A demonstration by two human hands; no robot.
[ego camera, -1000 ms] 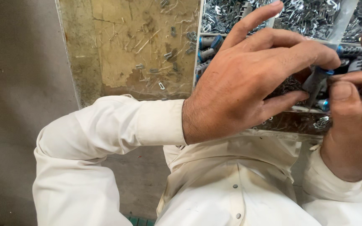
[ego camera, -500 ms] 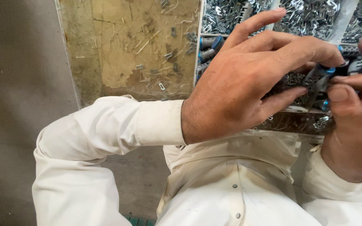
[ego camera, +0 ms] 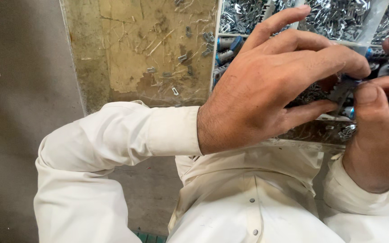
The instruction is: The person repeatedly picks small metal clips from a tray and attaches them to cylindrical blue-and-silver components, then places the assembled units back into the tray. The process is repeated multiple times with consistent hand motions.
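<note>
Both hands [ego camera: 266, 85] [ego camera: 383, 130] pinch a small toothed metal piece [ego camera: 338, 92], long axis near-upright.

Left hand [ego camera: 266, 85] arches palm-down, fingers spread, fingertips meeting the right hand [ego camera: 381, 130], whose thumb presses inward; both sleeves white.

No packages, labels, signs or screens in view, only loose metal parts in open compartments
</note>
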